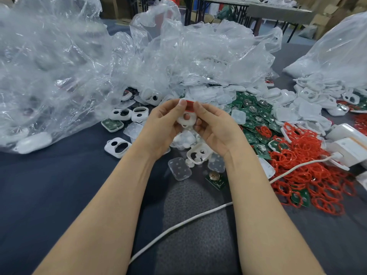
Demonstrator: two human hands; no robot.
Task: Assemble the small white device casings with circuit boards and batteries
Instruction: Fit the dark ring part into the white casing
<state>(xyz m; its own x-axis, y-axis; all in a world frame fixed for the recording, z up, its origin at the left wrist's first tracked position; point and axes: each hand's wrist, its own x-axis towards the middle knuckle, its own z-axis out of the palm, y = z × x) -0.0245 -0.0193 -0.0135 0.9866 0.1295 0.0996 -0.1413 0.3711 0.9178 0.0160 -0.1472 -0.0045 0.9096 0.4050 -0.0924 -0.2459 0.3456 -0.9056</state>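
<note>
A small white casing (184, 119) with a round hole and a red rim at its top is held up over the table between both hands. My left hand (161, 126) grips its left side, thumb on the top edge. My right hand (213, 128) pinches the right side, fingers curled behind it. Below the hands lie another white casing (198, 153) with cut-outs, clear button pads (179, 168) and one green circuit board with a coin battery (215, 179). Several green boards (256, 116) are heaped to the right.
Crumpled clear plastic bags (59, 66) cover the left and back of the dark table (49, 185). A pile of red rubber rings (309, 165) lies at the right. White casings (118, 147) are scattered left. A white cable (188, 221) crosses the front, white boxes (347, 143) at right.
</note>
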